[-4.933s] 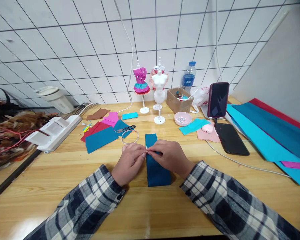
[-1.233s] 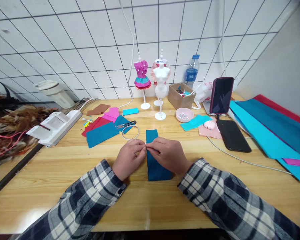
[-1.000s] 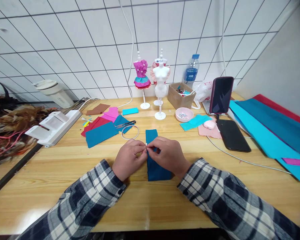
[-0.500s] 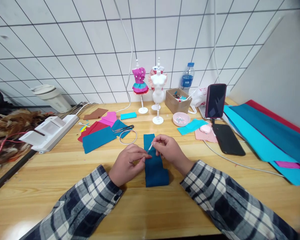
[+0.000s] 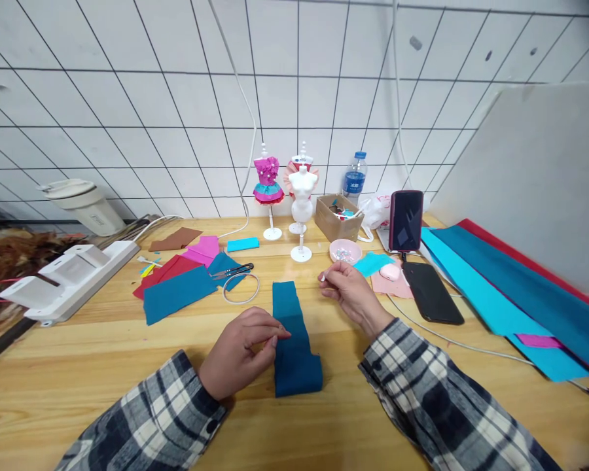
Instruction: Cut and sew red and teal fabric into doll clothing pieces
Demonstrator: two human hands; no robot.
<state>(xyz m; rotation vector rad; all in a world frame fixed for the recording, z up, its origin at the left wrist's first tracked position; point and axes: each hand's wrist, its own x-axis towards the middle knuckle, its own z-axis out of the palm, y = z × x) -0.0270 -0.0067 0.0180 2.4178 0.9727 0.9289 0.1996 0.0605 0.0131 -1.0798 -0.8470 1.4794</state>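
Note:
A teal fabric strip (image 5: 291,320), its near end folded over to the right, lies flat on the wooden table. Over its left edge, my left hand (image 5: 248,350) is closed with thumb and index finger pinched; whatever is between those fingertips is too small to make out. My right hand (image 5: 351,294) is raised to the right of the strip, apart from it. A small white piece (image 5: 322,277) shows in its pinched fingertips; its kind is unclear.
Dress forms (image 5: 302,196), a pink bead bowl (image 5: 345,252) and a cardboard box (image 5: 338,226) stand behind. Fabric pieces, thread snips (image 5: 232,271) and a ring (image 5: 241,288) lie left. A phone (image 5: 432,292), cable and fabric sheets (image 5: 510,288) are right; a power strip (image 5: 73,281) is far left.
My hands have moved apart: the right went rightward off the strip with the white piece, while the left stays pinched at the strip. The camera view has tilted up slightly.

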